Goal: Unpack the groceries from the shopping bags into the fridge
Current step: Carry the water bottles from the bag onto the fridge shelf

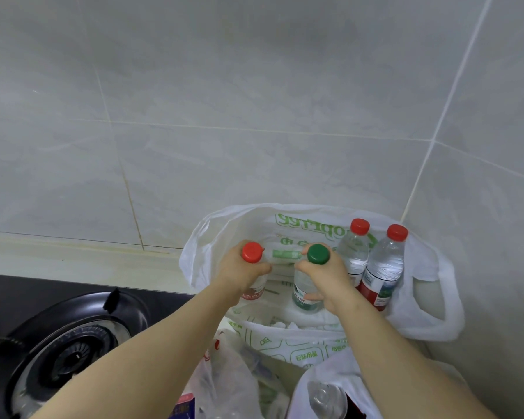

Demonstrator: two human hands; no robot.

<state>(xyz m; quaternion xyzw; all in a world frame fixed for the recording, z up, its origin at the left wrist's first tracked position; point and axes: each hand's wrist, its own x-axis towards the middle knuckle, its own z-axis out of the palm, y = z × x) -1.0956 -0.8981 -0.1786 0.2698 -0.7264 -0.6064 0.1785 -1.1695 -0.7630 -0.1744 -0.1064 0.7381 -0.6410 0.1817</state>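
A: Hands?
B: Left hand (242,272) is gripping red-capped bottle (251,252), right hand (324,276) gripping green-capped bottle (304,290), both inside white bag (194,246).
A: Surroundings?
B: Two spare bottles (384,267) are standing just beside; stove (70,343) sitting left; tiled wall (254,101) behind.

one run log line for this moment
left hand: grips red-cap bottle | right hand: grips green-cap bottle | both inside white bag | two other bottles stand there

Four water bottles (three red-capped (251,252) (356,252) (386,267), one green-capped (317,254)), two hands (239,269) (327,276), three plastic bags (194,252) (318,373) (224,382), one stove burner (70,355).
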